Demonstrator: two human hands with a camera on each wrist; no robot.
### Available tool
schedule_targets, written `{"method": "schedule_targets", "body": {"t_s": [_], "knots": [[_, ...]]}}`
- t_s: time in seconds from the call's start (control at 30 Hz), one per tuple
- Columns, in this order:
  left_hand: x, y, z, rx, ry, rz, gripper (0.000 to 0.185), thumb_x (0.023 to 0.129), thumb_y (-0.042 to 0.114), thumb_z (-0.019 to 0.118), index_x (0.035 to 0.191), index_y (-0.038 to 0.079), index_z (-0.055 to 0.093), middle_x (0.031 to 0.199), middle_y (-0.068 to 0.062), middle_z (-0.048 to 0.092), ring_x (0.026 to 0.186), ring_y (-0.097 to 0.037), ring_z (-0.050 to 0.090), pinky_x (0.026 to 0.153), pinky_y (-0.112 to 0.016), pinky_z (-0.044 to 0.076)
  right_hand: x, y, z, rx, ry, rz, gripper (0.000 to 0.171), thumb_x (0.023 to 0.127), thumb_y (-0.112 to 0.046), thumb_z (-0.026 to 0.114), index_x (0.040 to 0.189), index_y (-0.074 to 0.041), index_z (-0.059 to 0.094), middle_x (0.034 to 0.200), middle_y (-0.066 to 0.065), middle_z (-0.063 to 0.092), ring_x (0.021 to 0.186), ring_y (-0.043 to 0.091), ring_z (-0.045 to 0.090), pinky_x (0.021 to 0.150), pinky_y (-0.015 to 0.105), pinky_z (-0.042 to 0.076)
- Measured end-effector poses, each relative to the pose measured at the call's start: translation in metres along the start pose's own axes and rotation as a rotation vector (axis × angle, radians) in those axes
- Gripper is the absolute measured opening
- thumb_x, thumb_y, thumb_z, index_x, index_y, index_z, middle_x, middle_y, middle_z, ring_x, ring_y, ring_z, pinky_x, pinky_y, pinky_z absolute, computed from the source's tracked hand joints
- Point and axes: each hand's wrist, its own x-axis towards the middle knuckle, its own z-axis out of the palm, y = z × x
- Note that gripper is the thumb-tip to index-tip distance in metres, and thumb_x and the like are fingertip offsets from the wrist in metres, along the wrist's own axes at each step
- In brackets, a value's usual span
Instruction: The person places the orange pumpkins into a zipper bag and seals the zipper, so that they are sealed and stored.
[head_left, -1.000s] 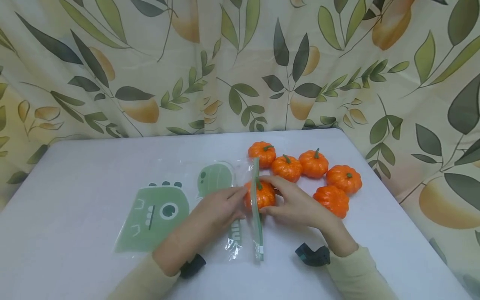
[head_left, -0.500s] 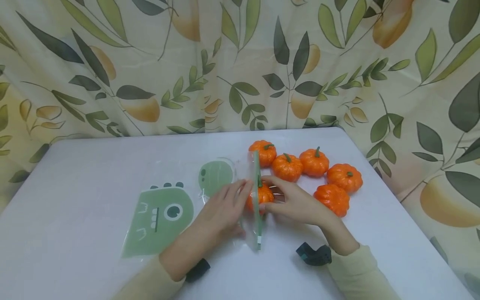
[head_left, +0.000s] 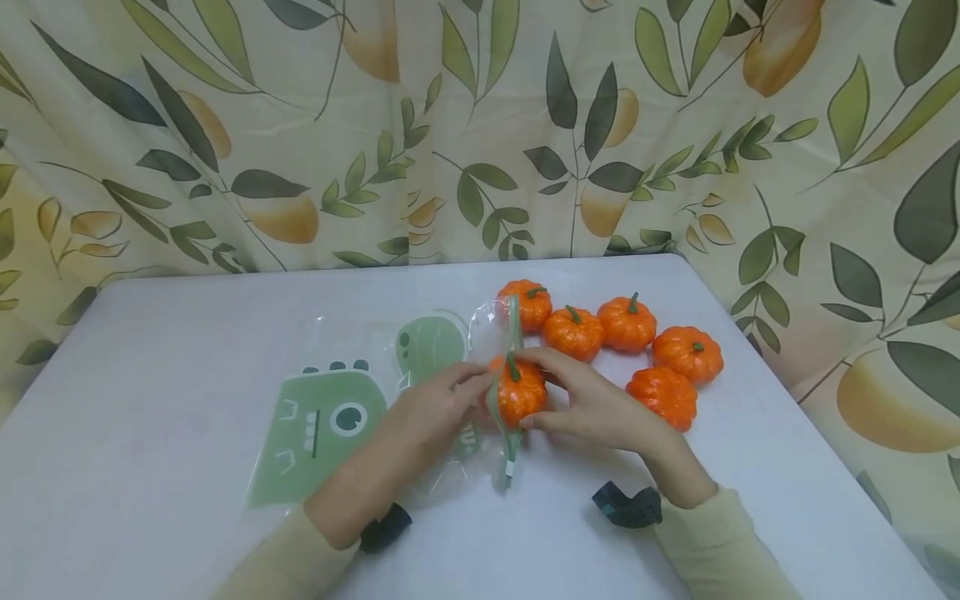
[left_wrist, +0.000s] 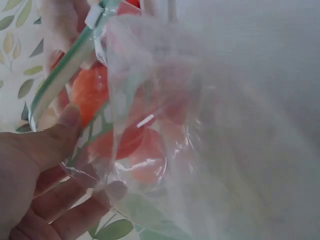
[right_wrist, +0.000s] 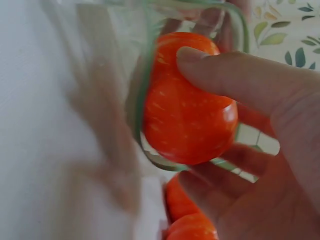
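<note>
A zipper bag (left_wrist: 160,117) is pinched by the left hand (head_left: 435,412), apparently spread at right for the ornamental pumpkin (head_left: 522,396) gripped by the right hand (head_left: 600,408).

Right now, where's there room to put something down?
The widest bare patch of table is left of the green one-eyed print, out to the left edge. Another lies between the right sleeve and the right edge, nearer than the loose pumpkins. It's crowded mid-table: left hand, right hand, zip bag, held pumpkin.
</note>
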Motion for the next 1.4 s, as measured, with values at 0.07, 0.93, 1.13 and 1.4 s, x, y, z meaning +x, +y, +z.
{"method": "schedule_targets", "body": {"t_s": [0.07,0.93,1.13,1.4], "knots": [[-0.001,-0.002,-0.001,-0.017,0.077,0.047,0.032,0.094,0.020,0.068,0.125,0.017,0.063,0.121,0.002,0.070,0.109,-0.014,0.067,0.095,-0.030,0.056,0.001,0.001,0.002,-0.003,0.000,-0.026,0.074,0.083,-0.023,0.081,0.146,-0.028,0.044,0.150,-0.008,0.046,0.143,0.022,0.041,0.114,0.054,0.038],[0.000,-0.007,0.000,-0.113,0.018,0.115,0.020,0.091,0.008,0.069,0.109,0.017,0.068,0.098,0.003,0.068,0.087,-0.011,0.062,0.082,-0.022,0.057,0.008,0.009,0.014,-0.044,0.100,0.035,0.075,0.084,-0.021,0.079,0.146,-0.028,0.038,0.149,-0.009,0.042,0.139,0.019,0.043,0.113,0.050,0.041],[0.001,-0.008,-0.001,-0.137,0.050,0.210,0.018,0.091,0.008,0.069,0.108,0.013,0.071,0.099,0.001,0.069,0.089,-0.012,0.065,0.082,-0.019,0.056,0.011,0.010,0.015,-0.058,0.084,-0.007,0.070,0.085,-0.019,0.077,0.144,-0.023,0.041,0.145,-0.008,0.047,0.136,0.017,0.047,0.115,0.047,0.040],[0.000,-0.014,-0.007,-0.169,0.009,0.155,0.027,0.089,-0.001,0.069,0.110,0.016,0.073,0.101,0.001,0.065,0.089,-0.011,0.060,0.083,-0.019,0.056,0.005,0.013,0.014,-0.039,-0.030,0.015,0.077,0.086,-0.025,0.076,0.151,-0.029,0.035,0.154,-0.008,0.040,0.145,0.019,0.037,0.118,0.052,0.032]]}}
